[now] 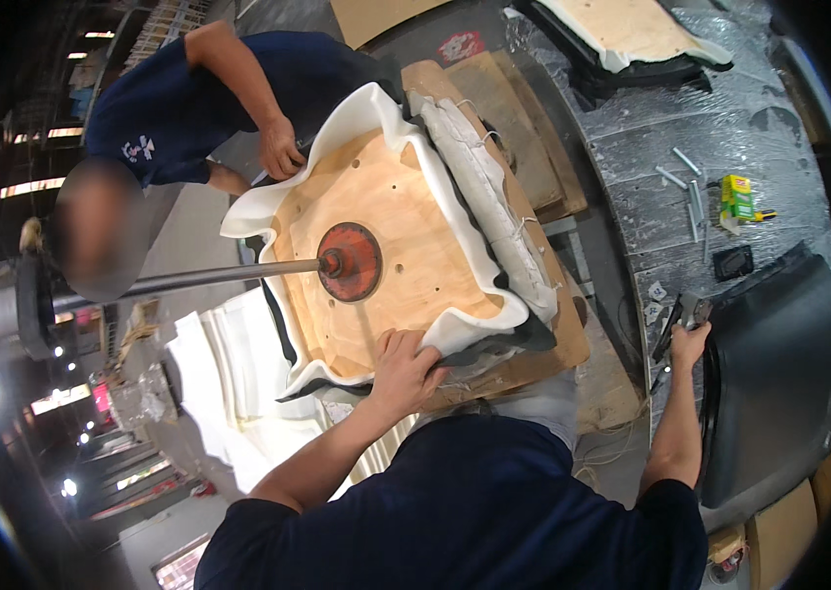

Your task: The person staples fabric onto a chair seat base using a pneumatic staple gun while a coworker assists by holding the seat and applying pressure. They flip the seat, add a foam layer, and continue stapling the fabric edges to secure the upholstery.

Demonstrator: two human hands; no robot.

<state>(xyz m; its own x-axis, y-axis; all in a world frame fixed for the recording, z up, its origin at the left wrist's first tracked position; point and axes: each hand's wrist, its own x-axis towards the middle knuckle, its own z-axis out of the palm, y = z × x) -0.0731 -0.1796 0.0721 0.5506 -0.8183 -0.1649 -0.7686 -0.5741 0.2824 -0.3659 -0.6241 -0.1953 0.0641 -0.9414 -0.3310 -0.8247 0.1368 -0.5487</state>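
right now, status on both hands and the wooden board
Left hand on white foam edge. Right hand holding dark tool. Red disc against wooden board.

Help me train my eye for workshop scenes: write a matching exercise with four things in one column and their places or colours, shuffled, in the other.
Column one
1. Left hand
2. Right hand
3. Red disc
4. Small box

Column two
A. At the end of a metal rod, against the wooden panel
B. Yellow and green, on the plastic-covered table
C. At the near edge of the white padding
D. On a dark tool

Pairs: 1-C, 2-D, 3-A, 4-B
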